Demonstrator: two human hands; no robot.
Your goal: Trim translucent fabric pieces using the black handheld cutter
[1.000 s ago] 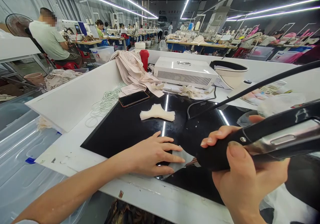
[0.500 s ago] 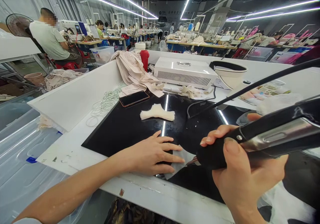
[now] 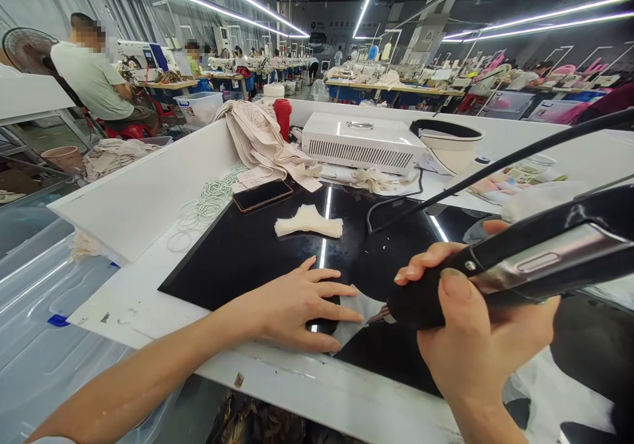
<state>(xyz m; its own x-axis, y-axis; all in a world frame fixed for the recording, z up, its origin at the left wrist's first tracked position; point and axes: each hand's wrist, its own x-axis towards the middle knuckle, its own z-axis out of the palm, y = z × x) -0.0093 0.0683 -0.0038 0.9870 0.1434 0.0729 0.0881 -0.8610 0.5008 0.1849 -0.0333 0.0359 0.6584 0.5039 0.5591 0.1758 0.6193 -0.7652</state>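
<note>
My left hand (image 3: 297, 306) lies flat, fingers spread, pressing a small grey fabric piece (image 3: 357, 313) onto the black glossy work surface (image 3: 247, 259). My right hand (image 3: 475, 338) grips a black and silver handheld tool (image 3: 520, 265) with a black cable (image 3: 495, 166). The tool's tip rests at the fabric piece, right beside my left fingertips. A cream fabric piece (image 3: 308, 222) lies farther back on the black surface.
A dark phone (image 3: 261, 194) and white elastic loops (image 3: 208, 203) lie at the left. Behind stand a white vented box (image 3: 362, 143), folded beige cloth (image 3: 257, 137), a red bottle (image 3: 283, 115) and a white bowl-shaped container (image 3: 448, 141). Other people sit at sewing tables beyond.
The view has shifted slightly; both hands stay in place on the fabric piece and the tool.
</note>
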